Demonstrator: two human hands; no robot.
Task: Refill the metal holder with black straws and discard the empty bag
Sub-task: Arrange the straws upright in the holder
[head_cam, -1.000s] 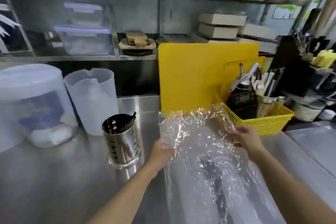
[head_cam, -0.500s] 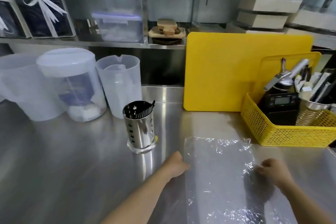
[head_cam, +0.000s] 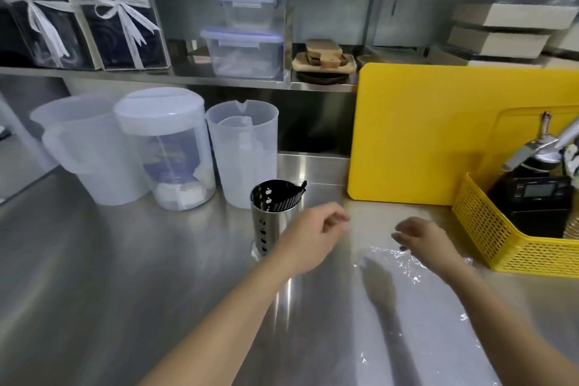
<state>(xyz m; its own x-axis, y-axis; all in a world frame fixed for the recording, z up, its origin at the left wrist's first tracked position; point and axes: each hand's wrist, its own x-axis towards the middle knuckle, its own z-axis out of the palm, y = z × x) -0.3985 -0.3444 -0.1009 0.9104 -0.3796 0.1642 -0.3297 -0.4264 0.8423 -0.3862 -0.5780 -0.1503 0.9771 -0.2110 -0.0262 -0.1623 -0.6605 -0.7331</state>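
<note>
A stainless steel surface (head_cam: pixel 94 291) fills the lower half of the frame, seen from above through a head-worn camera. A clear plastic bag (head_cam: pixel 423 307) lies flat and crinkled on it at lower right, running off the bottom edge. A large yellow cutting board (head_cam: pixel 423 135) stands upright at right of centre, leaning against the back. In the left middle of the frame stand three translucent plastic containers: a jug with a handle (head_cam: pixel 81 150), a lidded canister (head_cam: pixel 166 147) and a measuring pitcher (head_cam: pixel 242 150). A yellow mesh basket (head_cam: pixel 488 229) sits at the right edge, holding a black device with a small screen. A metal shelf (head_cam: pixel 156 77) crosses the upper frame, carrying two dark gift boxes tied with white ribbon (head_cam: pixel 84 16) at upper left and stacked clear food boxes (head_cam: pixel 244 37) at upper centre.

Two bare forearms reach in from the bottom. The left hand (head_cam: pixel 310 235) hovers at centre, fingers loosely curled and holding nothing, partly in front of the metal holder (head_cam: pixel 269 216). The right hand (head_cam: pixel 423 238) hovers over the far edge of the bag, fingers bent and relaxed, gripping nothing; whether they touch the plastic cannot be told. The perforated metal holder stands upright at centre, just in front of the pitcher, with black straws (head_cam: pixel 289 199) inside leaning toward its right rim.
</note>
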